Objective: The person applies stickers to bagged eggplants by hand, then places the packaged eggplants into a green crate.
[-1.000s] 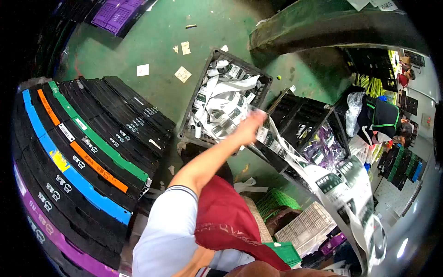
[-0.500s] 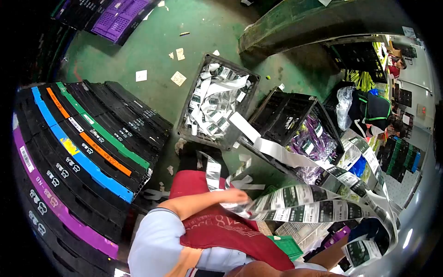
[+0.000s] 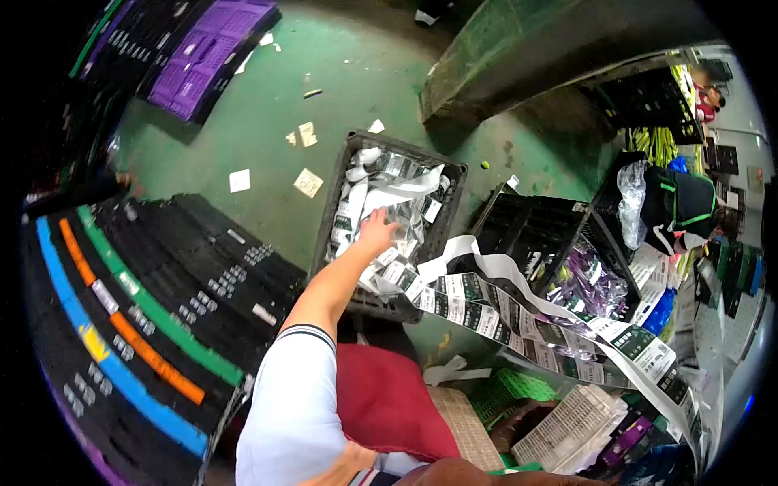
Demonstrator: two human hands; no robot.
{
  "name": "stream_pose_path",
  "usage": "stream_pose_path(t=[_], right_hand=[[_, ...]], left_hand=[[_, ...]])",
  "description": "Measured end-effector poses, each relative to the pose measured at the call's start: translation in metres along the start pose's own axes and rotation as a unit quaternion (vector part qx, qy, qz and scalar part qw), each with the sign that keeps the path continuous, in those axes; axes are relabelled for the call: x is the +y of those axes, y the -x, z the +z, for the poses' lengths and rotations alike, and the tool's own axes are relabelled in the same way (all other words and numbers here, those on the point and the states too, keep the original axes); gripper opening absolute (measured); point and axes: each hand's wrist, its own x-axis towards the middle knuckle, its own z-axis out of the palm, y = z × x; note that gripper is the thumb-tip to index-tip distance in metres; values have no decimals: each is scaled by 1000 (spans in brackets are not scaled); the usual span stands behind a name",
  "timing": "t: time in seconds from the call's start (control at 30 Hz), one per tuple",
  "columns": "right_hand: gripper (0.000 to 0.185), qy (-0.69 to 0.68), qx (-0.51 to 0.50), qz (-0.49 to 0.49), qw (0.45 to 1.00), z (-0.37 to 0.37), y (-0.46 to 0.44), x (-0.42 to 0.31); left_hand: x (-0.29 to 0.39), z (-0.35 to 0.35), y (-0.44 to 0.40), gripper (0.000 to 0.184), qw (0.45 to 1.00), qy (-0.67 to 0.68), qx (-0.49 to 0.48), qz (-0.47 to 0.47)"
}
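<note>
My left hand (image 3: 377, 233) reaches down into a black crate (image 3: 459, 188) on the floor. Its fingers are spread and touch a loose heap of printed label strips (image 3: 397, 193) inside. A long label strip (image 3: 486, 312) trails from the crate's near right corner, past my red apron (image 3: 389, 397), toward the lower right. It is twisted, with white backing showing on parts of it and dark green and white print on others. My right hand does not show.
Stacked black crates with coloured edges (image 3: 219, 275) stand at left. A purple crate (image 3: 215, 57) lies at upper left. At right are a black crate with purple wrapped goods (image 3: 587, 283) and a beige basket (image 3: 559, 429). A thick beam (image 3: 519, 65) crosses the top right.
My left hand has moved forward from above my lap into the crate, and the strip near it now lies over the crate's edge. My right forearm has left the view at lower right.
</note>
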Motion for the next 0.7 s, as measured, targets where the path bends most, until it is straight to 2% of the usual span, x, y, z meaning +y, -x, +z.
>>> stream_pose_path(t=[0.03,0.1,0.13,0.17,0.2,0.23,0.27,0.3,0.33,0.37,0.4,0.43,0.47,0.5,0.53,0.57,0.63,0.7], right_hand=[[43,-1,4,5,1000,1,-10,4],[43,-5,13,15,1000,6,-30,10],[43,-6,17,20,1000,9,-38,13],[43,-9,18,22,1000,13,-46,12],[43,-10,20,28,999,14,-50,14],[43,-11,23,30,999,14,-51,13],[43,-12,27,28,999,13,-51,12],[44,-16,34,30,999,8,-41,13],[44,-15,36,25,999,6,-37,8],[44,-20,39,21,999,3,-28,5],[44,-21,39,15,999,0,-20,-1],[44,-26,41,6,999,-3,-10,-5],[44,-26,41,-5,999,-5,-1,-13],[44,-27,41,-18,999,-8,9,-20],[44,-29,40,-31,998,-12,18,-29],[44,-29,40,-46,998,-16,29,-38],[45,-33,33,-82,996,-24,49,-59],[45,-35,33,-108,993,-34,77,-72]], left_hand=[[-11,15,-25,48,998,-53,-12,-13],[-12,5,-44,32,995,-95,-26,-21],[-24,23,-59,30,993,-114,-13,-36],[-32,29,-70,29,990,-132,4,-51],[-40,34,-78,37,988,-134,-15,-75],[-47,39,-81,43,992,-86,1,-97],[-59,42,-82,45,992,46,76,-86],[-69,46,-78,48,970,176,147,-77],[-65,34,-56,39,885,340,317,13],[-62,4,-24,29,867,407,271,-97],[-28,-57,28,21,787,504,324,-147],[-17,-87,64,20,718,550,396,-158],[-1,-124,104,19,626,617,463,-111],[5,-156,141,22,659,526,519,-139],[12,-187,176,28,660,468,567,-156],[37,-229,205,31,607,499,605,-128],[56,-285,251,34,549,508,664,-11],[84,-346,291,36,531,478,698,50]])
